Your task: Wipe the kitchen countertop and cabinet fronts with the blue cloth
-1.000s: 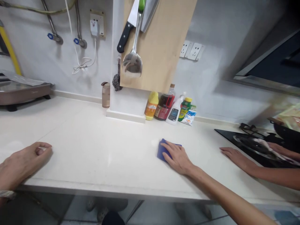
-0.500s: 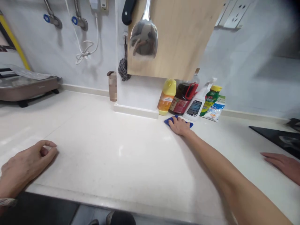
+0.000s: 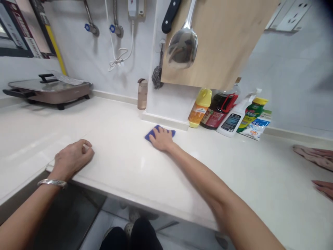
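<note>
My right hand [image 3: 161, 139] lies flat, fingers spread, pressing a small blue cloth [image 3: 152, 133] onto the white countertop [image 3: 125, 156], just in front of the white pillar base. Part of the cloth shows beyond my fingertips. My left hand [image 3: 73, 158] rests on the counter near its front edge, fingers curled into a loose fist with nothing visible in it; a metal bracelet circles that wrist.
Bottles stand against the wall: yellow [image 3: 199, 108], dark red [image 3: 218, 111], white spray [image 3: 234, 118], green [image 3: 253, 110]. A brown cup [image 3: 142, 94], an electric griddle [image 3: 49, 89], a hanging cutting board [image 3: 221, 38] and ladle [image 3: 182, 47]. Another person's fingers [image 3: 322, 185] and a rag [image 3: 312, 156] are at far right.
My right hand has slid the blue cloth leftward along the back of the counter, from the bottles to the pillar base. The view has swung left; my left hand stays near the edge.
</note>
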